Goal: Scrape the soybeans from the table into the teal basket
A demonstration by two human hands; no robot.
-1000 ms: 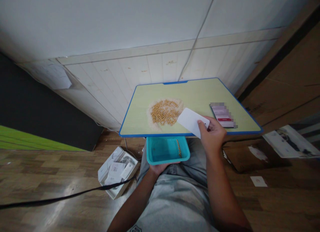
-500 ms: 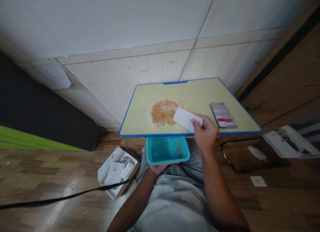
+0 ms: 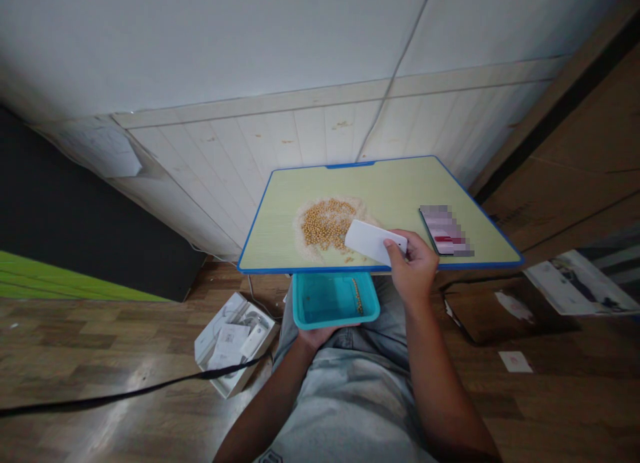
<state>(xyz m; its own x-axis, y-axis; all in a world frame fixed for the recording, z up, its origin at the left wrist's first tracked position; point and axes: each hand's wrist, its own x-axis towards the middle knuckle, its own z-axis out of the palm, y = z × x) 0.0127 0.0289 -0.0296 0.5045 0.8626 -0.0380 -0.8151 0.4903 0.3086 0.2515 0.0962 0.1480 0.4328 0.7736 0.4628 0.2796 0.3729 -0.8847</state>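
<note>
Right hand: my right hand [image 3: 413, 271] sits at centre frame, just right of middle, fingers curled shut around a white card [image 3: 373, 242], thumb pressed on its near edge.
White card: it tilts out to the left from my grip, and its far edge meets the right side of the bean pile.
Bean pile: yellow beans [image 3: 327, 223] mixed with pale rice grains lie heaped in the middle of the desk; a few loose beans sit just below the card near the front edge.
Left hand: my left hand [image 3: 320, 334] is under the desk's front edge at lower centre, mostly hidden, cupped beneath a teal tray [image 3: 335, 300] and gripping it from below.
Teal tray: held level just under the desk edge, right below the pile; a thin row of beans lies along its right inner side.
Desk: a light green top with a blue rim [image 3: 255, 220] fills the centre of the frame.
Phone: a phone [image 3: 445, 231] lies flat on the right part of the desk, well apart from the beans, just beyond my right hand.
Floor, lower left: an open white box [image 3: 233, 343] with papers rests on the wooden floor, and a black strap [image 3: 125, 396] runs across it.
</note>
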